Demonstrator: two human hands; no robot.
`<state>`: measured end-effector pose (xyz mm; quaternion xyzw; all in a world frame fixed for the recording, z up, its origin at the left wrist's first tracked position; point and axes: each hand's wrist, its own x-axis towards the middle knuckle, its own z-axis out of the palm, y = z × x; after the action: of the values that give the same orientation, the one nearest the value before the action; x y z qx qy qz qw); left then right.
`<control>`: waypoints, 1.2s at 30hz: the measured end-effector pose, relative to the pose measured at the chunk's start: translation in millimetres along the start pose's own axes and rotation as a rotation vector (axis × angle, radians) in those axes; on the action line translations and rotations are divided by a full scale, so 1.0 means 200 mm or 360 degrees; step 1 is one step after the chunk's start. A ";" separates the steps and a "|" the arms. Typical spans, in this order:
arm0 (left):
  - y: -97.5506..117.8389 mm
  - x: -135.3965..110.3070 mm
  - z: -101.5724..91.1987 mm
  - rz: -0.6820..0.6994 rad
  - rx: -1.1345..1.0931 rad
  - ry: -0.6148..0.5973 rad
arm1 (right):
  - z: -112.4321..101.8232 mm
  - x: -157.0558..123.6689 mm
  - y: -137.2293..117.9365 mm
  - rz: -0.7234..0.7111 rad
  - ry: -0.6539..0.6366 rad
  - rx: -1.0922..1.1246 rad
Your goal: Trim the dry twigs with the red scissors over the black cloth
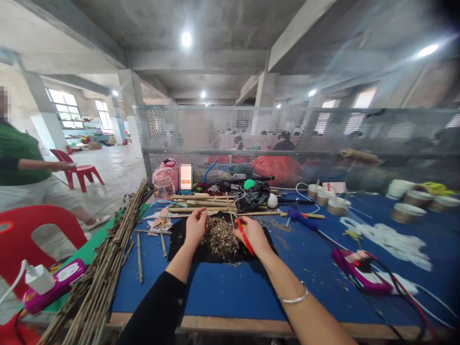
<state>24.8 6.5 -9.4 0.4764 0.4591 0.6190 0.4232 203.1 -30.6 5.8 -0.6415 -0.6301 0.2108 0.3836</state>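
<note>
A pair of red-handled scissors (245,236) is in my right hand (254,234), its blades pointing up and away from me. My left hand (196,227) is closed, thumb and fingers together, above the left side of a heap of small cut brown-grey plant pieces (222,235). Whatever it pinches, if anything, is too small to make out. The heap lies on a black cloth (178,235) spread on the blue tabletop. My right hand is at the heap's right side, fingers wrapped around the scissor handles.
Bamboo sticks (201,209) lie behind the heap. Long dry stems (104,268) run along the left edge. A blue glue gun (300,216), purple power strip (362,273) and tape rolls (338,206) are on the right. A person in a green top (19,153) stands left.
</note>
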 end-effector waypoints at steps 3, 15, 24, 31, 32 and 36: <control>-0.02 -0.03 -0.01 -0.0177 -0.0123 -0.0249 | 0.00 0.03 -0.05 -0.0028 -0.0285 0.0472; 0.01 0.01 -0.07 -0.0064 -0.0597 0.0092 | 0.10 -0.05 -0.01 -0.0089 -0.0892 0.0999; 0.02 0.00 -0.08 -0.0203 -0.0721 -0.0103 | 0.08 -0.06 -0.03 -0.0075 -0.0823 0.1092; 0.03 -0.04 -0.04 -0.0278 -0.0646 -0.0397 | 0.10 -0.07 -0.04 -0.0075 -0.0921 0.1065; 0.04 -0.04 -0.04 -0.0280 -0.0663 -0.0399 | 0.10 -0.08 -0.04 -0.0086 -0.0928 0.1054; 0.08 -0.06 -0.05 -0.0316 -0.0666 -0.0387 | 0.10 -0.08 -0.04 -0.0142 -0.0742 0.1095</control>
<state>16.4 -9.7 2.4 0.4019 0.3113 0.5940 0.6234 181.3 -41.6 -4.2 -0.3832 -0.6201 0.5317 0.4312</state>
